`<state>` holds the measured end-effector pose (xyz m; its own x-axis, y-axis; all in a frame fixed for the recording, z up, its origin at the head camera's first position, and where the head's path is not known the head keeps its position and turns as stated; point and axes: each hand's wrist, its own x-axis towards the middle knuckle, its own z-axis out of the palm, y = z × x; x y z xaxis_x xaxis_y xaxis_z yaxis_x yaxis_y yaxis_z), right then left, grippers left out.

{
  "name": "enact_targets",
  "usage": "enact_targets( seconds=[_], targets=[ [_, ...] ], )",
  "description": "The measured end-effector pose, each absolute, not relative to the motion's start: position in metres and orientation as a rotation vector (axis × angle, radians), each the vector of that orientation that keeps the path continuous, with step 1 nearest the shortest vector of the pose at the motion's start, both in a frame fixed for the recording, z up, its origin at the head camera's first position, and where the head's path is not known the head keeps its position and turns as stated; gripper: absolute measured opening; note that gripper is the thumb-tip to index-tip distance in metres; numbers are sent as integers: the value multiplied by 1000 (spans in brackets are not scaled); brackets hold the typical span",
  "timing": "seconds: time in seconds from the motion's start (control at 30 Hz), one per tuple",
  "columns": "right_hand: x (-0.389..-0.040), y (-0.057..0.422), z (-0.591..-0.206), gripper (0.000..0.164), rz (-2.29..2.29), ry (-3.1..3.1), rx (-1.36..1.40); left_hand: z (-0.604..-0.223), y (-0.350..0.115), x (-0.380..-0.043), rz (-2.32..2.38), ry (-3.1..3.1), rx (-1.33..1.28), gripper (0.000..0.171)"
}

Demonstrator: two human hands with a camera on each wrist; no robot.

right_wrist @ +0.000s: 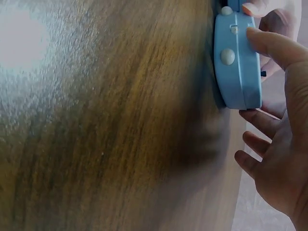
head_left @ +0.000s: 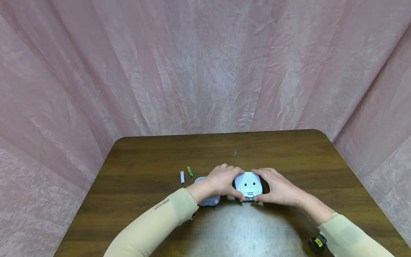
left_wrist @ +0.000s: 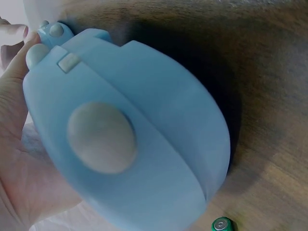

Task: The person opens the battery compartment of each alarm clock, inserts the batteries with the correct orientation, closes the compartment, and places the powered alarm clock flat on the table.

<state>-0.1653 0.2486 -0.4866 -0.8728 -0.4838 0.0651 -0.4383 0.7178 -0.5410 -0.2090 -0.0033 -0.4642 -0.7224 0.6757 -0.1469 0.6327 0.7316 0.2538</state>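
Both hands hold a light-blue alarm clock point(head_left: 248, 180) by its sides, its back facing up with two black knobs and a rectangular cover outline. My left hand point(head_left: 221, 182) has its thumb at the near edge and fingers at the far corner. On the other side, my right hand point(head_left: 278, 187) pinches it the same way; the right wrist view shows the thumb at the edge of the clock point(right_wrist: 240, 67). A second light-blue clock point(head_left: 210, 201) sits under the left wrist, partly covered by it, and looms large in the left wrist view, the clock body point(left_wrist: 159, 120) hiding part of the hand.
Left of the clocks, a green battery point(head_left: 190, 171) and a pale blue-white battery point(head_left: 182, 177) lie on the brown wooden table point(head_left: 144, 153). A pink curtain point(head_left: 205, 71) hangs behind the table. One wrist device point(head_left: 318, 242) shows at the right sleeve.
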Motion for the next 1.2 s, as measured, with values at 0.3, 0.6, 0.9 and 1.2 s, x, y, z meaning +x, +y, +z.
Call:
enact_targets(
  seconds=[0.3,0.6,0.9,1.2],
  targets=[
    [-160,244,-478,59,-845,3030,-993,-460,-3,-209,285,2693,1027,92],
    [-154,234,-476,38,-818,3109,-1157,-461,-3,-209,274,2689,1029,92],
    [-147,228,-484,23,-616,3229,-1545,-461,-3,-209,280,2689,1021,92],
    [-141,221,-488,16,-573,3282,-1667,-461,-1,-210,273,2678,1017,91]
  ],
)
